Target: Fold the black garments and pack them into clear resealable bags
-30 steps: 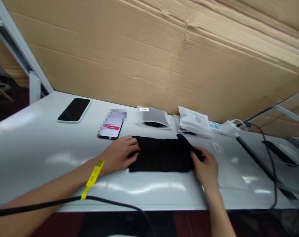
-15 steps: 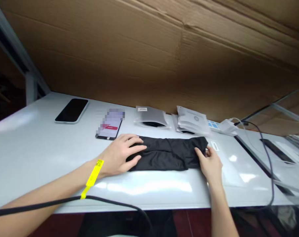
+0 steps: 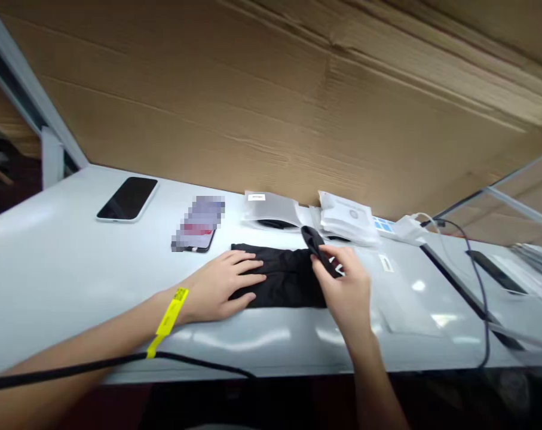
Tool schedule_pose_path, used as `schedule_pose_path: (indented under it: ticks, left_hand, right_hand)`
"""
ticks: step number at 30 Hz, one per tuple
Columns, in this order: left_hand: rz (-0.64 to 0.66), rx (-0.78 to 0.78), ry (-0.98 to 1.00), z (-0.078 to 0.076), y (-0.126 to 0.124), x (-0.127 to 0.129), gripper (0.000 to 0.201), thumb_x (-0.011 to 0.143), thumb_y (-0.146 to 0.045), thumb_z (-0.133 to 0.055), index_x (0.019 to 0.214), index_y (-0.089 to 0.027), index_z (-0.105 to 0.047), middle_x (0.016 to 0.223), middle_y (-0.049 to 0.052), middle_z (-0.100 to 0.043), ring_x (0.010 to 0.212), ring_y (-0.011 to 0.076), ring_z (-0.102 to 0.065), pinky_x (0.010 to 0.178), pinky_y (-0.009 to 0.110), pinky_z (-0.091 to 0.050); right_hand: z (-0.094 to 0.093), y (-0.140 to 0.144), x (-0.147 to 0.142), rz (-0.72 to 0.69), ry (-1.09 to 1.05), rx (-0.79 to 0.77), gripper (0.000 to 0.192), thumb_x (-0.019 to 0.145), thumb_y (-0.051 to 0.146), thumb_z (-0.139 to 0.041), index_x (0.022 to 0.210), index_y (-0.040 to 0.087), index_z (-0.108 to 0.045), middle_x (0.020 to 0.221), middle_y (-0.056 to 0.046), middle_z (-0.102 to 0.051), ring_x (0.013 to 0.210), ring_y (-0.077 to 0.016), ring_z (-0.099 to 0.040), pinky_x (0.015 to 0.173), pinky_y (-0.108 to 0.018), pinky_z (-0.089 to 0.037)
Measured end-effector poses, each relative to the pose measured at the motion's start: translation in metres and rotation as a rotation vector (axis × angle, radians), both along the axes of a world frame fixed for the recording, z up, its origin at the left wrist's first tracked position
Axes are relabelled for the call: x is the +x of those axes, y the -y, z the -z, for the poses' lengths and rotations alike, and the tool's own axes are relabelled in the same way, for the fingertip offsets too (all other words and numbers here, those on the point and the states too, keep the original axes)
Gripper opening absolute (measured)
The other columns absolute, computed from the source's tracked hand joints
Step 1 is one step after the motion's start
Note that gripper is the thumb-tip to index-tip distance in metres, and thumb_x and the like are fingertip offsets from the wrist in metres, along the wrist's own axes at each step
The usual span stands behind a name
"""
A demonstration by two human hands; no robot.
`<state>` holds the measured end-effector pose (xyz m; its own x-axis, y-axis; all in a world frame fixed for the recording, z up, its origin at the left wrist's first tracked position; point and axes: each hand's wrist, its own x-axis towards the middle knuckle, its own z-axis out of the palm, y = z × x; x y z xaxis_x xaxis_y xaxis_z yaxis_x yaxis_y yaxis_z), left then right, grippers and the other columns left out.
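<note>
The black cloth (image 3: 279, 276) lies flat on the white bench (image 3: 73, 280), just in front of the two clear packets. The left hand (image 3: 221, 288) rests palm-down on the left end of the cloth, fingers spread and flat, pressing rather than gripping; its position matches the earlier frame. The right hand (image 3: 346, 289) pinches the right end of the cloth between thumb and fingers and holds that end raised above the bench. Half a second ago this end lay stretched out to the right with the right hand at its outer edge; it now stands lifted and carried leftward over the middle of the cloth, so the visible flat length is shorter. A yellow wristband (image 3: 168, 319) sits on the left wrist. Behind the cloth lie a phone with a lit, blurred screen (image 3: 198, 226), a dark phone (image 3: 127, 199) further left, a clear packet (image 3: 271, 210) and a stack of white packets (image 3: 349, 218). A black cable (image 3: 474, 280) runs along the right side of the bench.
</note>
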<state>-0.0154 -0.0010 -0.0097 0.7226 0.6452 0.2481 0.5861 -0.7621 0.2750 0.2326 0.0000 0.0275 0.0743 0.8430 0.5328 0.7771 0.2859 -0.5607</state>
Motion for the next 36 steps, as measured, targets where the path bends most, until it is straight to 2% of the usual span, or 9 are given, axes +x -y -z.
schedule_pose_path:
  ticks: [3,7,12,15,17,23,28,32,36]
  left_hand:
    - [-0.002,0.003,0.002,0.001,0.000,0.000,0.038,0.093,-0.031,-0.051,0.129,-0.022,-0.061,0.138,0.007,-0.059,0.131,0.0299,-0.048,0.112,0.050,-0.038]
    - [0.000,0.012,0.013,0.000,0.000,-0.001,0.039,0.092,-0.031,-0.052,0.129,-0.020,-0.061,0.138,0.008,-0.060,0.131,0.0305,-0.048,0.112,0.050,-0.038]
    - [0.014,0.008,0.057,-0.001,0.000,-0.001,0.038,0.093,-0.031,-0.052,0.128,-0.020,-0.062,0.135,0.008,-0.061,0.130,0.0303,-0.049,0.111,0.050,-0.038]
    - [-0.001,-0.002,0.066,0.000,0.000,-0.001,0.037,0.094,-0.032,-0.051,0.126,-0.020,-0.063,0.133,0.008,-0.063,0.128,0.0299,-0.051,0.110,0.049,-0.039]
    - [0.003,-0.006,0.061,0.000,0.001,-0.001,0.036,0.095,-0.033,-0.050,0.126,-0.020,-0.063,0.132,0.008,-0.064,0.128,0.0294,-0.051,0.111,0.049,-0.039]
    - [-0.014,0.009,0.020,0.000,0.002,0.001,0.037,0.094,-0.032,-0.051,0.128,-0.020,-0.061,0.134,0.008,-0.062,0.127,0.0293,-0.051,0.111,0.049,-0.038]
    - [0.002,0.028,0.019,-0.001,0.002,0.002,0.036,0.094,-0.030,-0.051,0.125,-0.018,-0.063,0.132,0.010,-0.063,0.126,0.0289,-0.053,0.110,0.048,-0.039]
    - [-0.010,0.018,0.040,-0.001,0.002,0.002,0.036,0.092,-0.028,-0.054,0.126,-0.019,-0.063,0.132,0.010,-0.063,0.124,0.0292,-0.055,0.108,0.048,-0.041]
    - [-0.003,0.003,0.041,-0.001,0.001,0.001,0.036,0.093,-0.028,-0.053,0.126,-0.019,-0.063,0.132,0.009,-0.063,0.125,0.0291,-0.053,0.110,0.048,-0.039]
  right_hand:
    - [0.015,0.007,-0.023,-0.126,0.164,-0.123,0.015,0.084,0.027,-0.059,0.093,0.022,-0.071,0.088,-0.004,-0.071,0.085,-0.0233,-0.062,0.078,-0.038,-0.041]
    - [0.027,0.016,-0.031,-0.162,0.231,-0.256,0.020,0.085,0.036,-0.065,0.098,0.024,-0.072,0.096,-0.005,-0.073,0.093,-0.0276,-0.061,0.082,-0.043,-0.038]
    - [0.016,0.015,0.006,-0.083,0.040,-0.192,0.033,0.090,0.050,-0.052,0.096,0.025,-0.072,0.097,-0.007,-0.073,0.094,-0.0264,-0.061,0.087,-0.043,-0.040]
    - [0.015,0.012,0.033,0.058,-0.022,-0.200,0.043,0.085,0.058,-0.053,0.100,0.021,-0.071,0.096,-0.010,-0.073,0.085,-0.0273,-0.061,0.082,-0.045,-0.044]
    - [0.018,0.013,0.038,0.067,0.002,-0.180,0.046,0.083,0.058,-0.056,0.105,0.020,-0.069,0.101,-0.011,-0.072,0.090,-0.0289,-0.061,0.084,-0.047,-0.044]
    - [0.017,0.008,-0.008,-0.291,0.263,-0.207,0.030,0.090,0.037,-0.059,0.117,0.027,-0.067,0.124,-0.008,-0.066,0.121,-0.0285,-0.053,0.102,-0.050,-0.039]
    - [0.015,-0.009,-0.031,-0.431,0.538,-0.252,0.036,0.093,0.028,-0.055,0.128,0.028,-0.062,0.145,-0.008,-0.053,0.139,-0.0318,-0.037,0.111,-0.057,-0.029]
    - [0.031,-0.014,-0.022,-0.322,0.553,-0.278,0.035,0.096,0.024,-0.046,0.125,0.026,-0.065,0.140,-0.008,-0.058,0.136,-0.0317,-0.042,0.112,-0.062,-0.025]
    - [0.041,-0.013,-0.013,-0.244,0.514,-0.287,0.039,0.097,0.023,-0.040,0.129,0.023,-0.062,0.142,-0.010,-0.056,0.138,-0.0331,-0.039,0.111,-0.066,-0.021]
